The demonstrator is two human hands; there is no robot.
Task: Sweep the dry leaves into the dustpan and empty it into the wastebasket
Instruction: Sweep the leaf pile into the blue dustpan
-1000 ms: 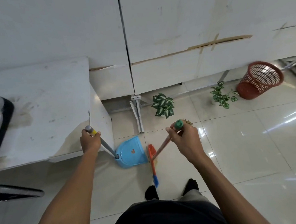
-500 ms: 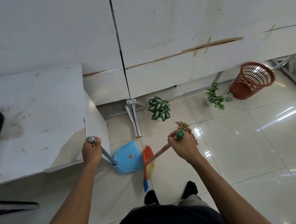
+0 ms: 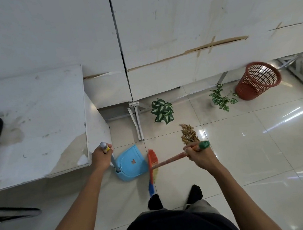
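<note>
- Glossy floor tiles point(image 3: 244, 152) carry dry leaves point(image 3: 189, 136), apart from the dustpan point(image 3: 130, 164).
- Left hand point(image 3: 102, 157): grip closed around the dustpan handle.
- Right hand point(image 3: 200, 155): grip closed around the broom point(image 3: 153, 166).

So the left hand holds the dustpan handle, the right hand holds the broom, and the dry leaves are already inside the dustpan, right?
Not quite. In the head view the dry leaves lie in a pile on the floor, beyond the right hand, not in the dustpan, which looks empty. The rest is right: the left hand holds the dustpan handle, and the right hand holds the broom.
</note>
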